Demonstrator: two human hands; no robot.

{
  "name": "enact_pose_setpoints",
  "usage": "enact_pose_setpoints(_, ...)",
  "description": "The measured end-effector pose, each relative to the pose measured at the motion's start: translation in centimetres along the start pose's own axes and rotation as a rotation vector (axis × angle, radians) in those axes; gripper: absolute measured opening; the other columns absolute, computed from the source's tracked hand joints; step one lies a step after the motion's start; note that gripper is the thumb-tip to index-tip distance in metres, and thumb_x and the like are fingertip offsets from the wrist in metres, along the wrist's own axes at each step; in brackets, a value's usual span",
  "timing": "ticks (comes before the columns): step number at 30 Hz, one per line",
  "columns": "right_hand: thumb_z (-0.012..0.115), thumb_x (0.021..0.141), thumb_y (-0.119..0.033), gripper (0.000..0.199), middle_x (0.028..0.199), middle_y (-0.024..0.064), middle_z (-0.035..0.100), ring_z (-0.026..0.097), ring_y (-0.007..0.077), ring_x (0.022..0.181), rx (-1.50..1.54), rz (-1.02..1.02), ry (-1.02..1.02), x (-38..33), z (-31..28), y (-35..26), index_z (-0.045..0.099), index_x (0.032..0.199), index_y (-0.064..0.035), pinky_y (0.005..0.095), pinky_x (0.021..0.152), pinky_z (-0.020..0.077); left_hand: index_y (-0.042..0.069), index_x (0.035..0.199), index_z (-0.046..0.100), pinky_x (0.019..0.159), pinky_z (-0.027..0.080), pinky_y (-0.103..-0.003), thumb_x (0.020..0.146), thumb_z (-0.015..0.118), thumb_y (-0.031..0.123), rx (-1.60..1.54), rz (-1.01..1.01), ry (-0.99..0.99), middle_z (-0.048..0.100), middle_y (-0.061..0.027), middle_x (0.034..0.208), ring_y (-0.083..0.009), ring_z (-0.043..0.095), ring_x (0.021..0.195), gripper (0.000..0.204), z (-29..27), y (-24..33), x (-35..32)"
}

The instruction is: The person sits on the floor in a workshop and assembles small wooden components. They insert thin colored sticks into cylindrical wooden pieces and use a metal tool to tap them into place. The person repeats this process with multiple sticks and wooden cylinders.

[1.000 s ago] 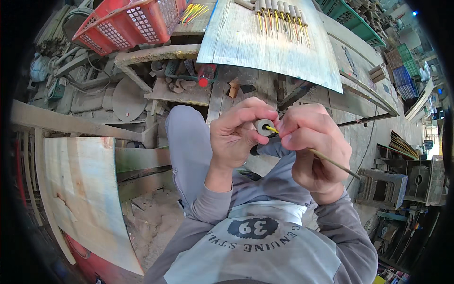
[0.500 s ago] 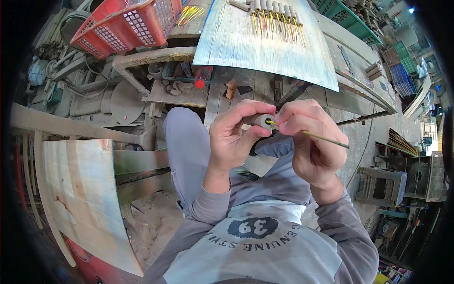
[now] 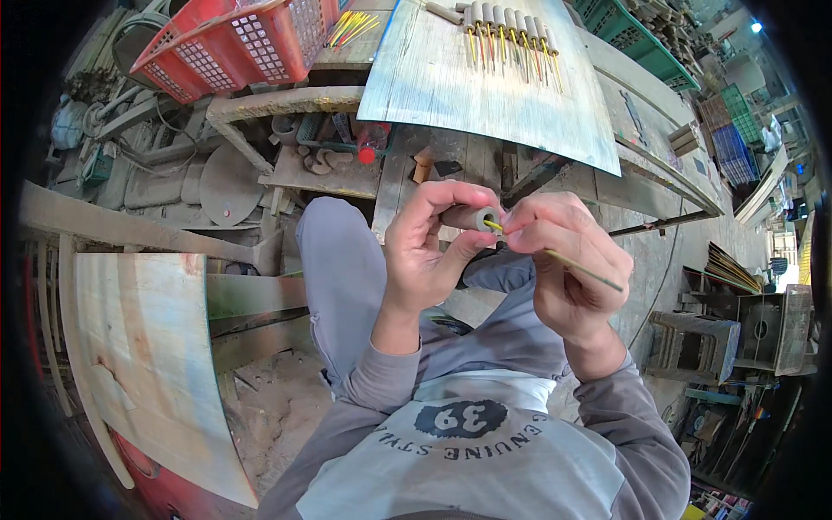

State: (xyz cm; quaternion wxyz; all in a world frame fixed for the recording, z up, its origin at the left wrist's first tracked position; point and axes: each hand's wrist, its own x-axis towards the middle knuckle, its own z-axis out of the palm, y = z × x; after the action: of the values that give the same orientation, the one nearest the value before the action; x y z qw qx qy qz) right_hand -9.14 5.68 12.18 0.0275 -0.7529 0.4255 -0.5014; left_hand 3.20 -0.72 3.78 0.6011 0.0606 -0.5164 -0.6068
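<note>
Head view: both forearms come up from below, elbows bent, wrists raised, hands meeting in front of the lap. Left hand [image 3: 425,247] is half curled, fingers over the top and thumb underneath; its grip is closed to the width of a grey tube [image 3: 466,216], held lying sideways, hollow end toward the right hand [image 3: 572,264]. Right hand is bent in at the knuckles, thumb and fingertips in a tight pinch on a thin yellow-green stick [image 3: 588,271]. Stick's front is at the tube's hole; its back end slants down across the palm side. Hands near each other, over the knees, well short of the worktop [image 3: 485,108] with its row of tubes [image 3: 511,22]. Versus 1.0 s ago: tube has turned from nearly end-on to more side-on, stick's tail no longer sticks out past the right hand, right hand slightly lower-left. Row unchanged.
</note>
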Motion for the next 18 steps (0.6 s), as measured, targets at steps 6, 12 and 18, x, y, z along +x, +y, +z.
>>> enact_pose_setpoints(6, 0.055, 0.051, 0.012, 0.037, 0.086, 0.0150, 0.062, 0.062, 0.0286, 0.076, 0.003, -0.007, -0.006, 0.3, 0.4, 0.5, 0.063, 0.086, 0.0051, 0.0333, 0.067, 0.0499, 0.000, 0.098, 0.054, 0.071, 0.048, -0.023, 0.081, 0.065, 0.003, 0.096, 0.100, -0.011, 0.061, -0.0121, 0.093, -0.0133, 0.059, 0.078, 0.020, -0.4, -0.5, 0.1)
enact_pose_setpoints(12, 0.056, 0.051, 0.013, 0.037, 0.086, 0.0144, 0.062, 0.062, 0.0279, 0.075, -0.006, 0.009, -0.005, 0.0, 0.6, 0.6, 0.064, 0.086, 0.0039, 0.0327, 0.065, 0.0496, 0.000, 0.089, 0.055, 0.066, 0.047, -0.023, 0.080, 0.065, 0.003, 0.111, 0.117, -0.030, 0.061, -0.0125, 0.089, -0.0138, 0.058, 0.075, 0.014, -0.6, -0.7, 0.3)
enact_pose_setpoints(18, 0.057, 0.053, 0.015, 0.037, 0.085, 0.0137, 0.062, 0.062, 0.0275, 0.075, -0.007, 0.036, -0.019, 0.2, 0.3, 0.3, 0.064, 0.087, 0.0034, 0.0324, 0.064, 0.0496, -0.001, 0.088, 0.055, 0.064, 0.048, -0.023, 0.079, 0.065, 0.004, 0.097, 0.080, -0.022, 0.061, -0.0117, 0.086, -0.0129, 0.058, 0.073, 0.014, -0.4, -0.6, 0.2)
